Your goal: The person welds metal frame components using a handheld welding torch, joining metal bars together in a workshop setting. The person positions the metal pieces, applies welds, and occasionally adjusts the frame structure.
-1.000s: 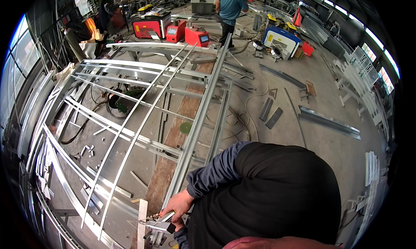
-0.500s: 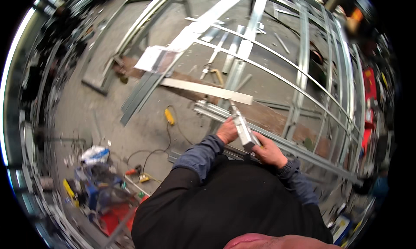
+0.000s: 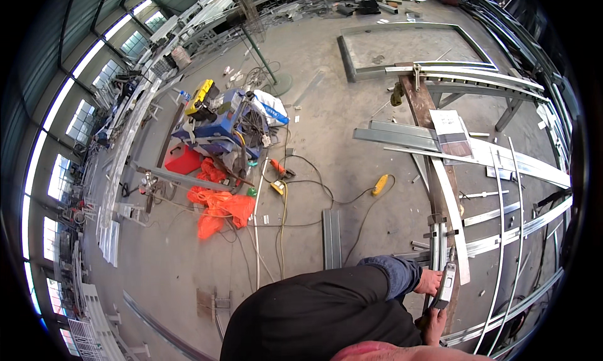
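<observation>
At the lower right, my right hand (image 3: 434, 326) grips the rear of a silver, box-shaped hand tool (image 3: 446, 285) with a dark back end and a narrow tip. Its tip points away from me, beside a white flat strip (image 3: 453, 223). My left hand (image 3: 428, 282) is close against the tool's left side, fingers curled; what they hold is hidden. Just ahead of that hand, shiny metal profiles (image 3: 438, 245) lie side by side on a brown board (image 3: 419, 103).
Long metal rails (image 3: 502, 242) form a frame at right. A paper sheet (image 3: 447, 122) rests on grey channels (image 3: 392, 135). Cables trail across the floor around a yellow handheld control (image 3: 379, 184). A blue machine (image 3: 220, 129) stands at left, near orange bags (image 3: 220, 210).
The view has swung left, showing more floor and the far wall. My hands and the silver tool now appear at the lower right, still close together.
</observation>
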{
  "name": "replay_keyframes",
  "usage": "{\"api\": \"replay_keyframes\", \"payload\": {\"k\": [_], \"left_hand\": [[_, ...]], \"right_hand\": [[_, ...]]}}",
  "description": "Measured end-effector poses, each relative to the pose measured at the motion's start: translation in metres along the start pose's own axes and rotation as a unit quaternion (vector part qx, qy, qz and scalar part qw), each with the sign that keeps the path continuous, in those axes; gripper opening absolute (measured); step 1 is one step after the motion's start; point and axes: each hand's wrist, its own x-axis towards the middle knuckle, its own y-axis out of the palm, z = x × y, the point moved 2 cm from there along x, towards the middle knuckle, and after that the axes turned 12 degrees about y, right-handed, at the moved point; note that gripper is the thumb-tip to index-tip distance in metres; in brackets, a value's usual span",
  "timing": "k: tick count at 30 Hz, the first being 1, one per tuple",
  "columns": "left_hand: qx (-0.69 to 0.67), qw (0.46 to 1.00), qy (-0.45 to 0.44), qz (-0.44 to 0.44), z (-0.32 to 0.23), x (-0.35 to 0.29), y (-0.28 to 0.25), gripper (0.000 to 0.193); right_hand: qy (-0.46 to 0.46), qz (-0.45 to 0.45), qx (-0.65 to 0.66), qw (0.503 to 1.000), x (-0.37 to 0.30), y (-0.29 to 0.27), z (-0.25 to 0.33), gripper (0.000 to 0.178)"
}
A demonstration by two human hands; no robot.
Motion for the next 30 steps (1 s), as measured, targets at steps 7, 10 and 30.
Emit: {"api": "replay_keyframes", "payload": {"k": [7, 10, 30], "left_hand": [[-0.014, 0.999, -0.013, -0.05, 0.002, -0.001, -0.01, 0.021], [-0.046, 0.997, -0.018, -0.061, 0.002, -0.005, -0.014, 0.022], [-0.169, 0.983, -0.026, 0.062, 0.014, 0.01, -0.063, 0.038]], "right_hand": [[0.035, -0.006, 0.022, 0.999, 0.01, -0.004, 0.006, 0.028], [0.02, -0.007, 0.009, 1.0, 0.012, -0.008, -0.002, 0.028], [0.029, -0.001, -0.062, 0.998, -0.026, 0.014, 0.054, 0.065]]}}
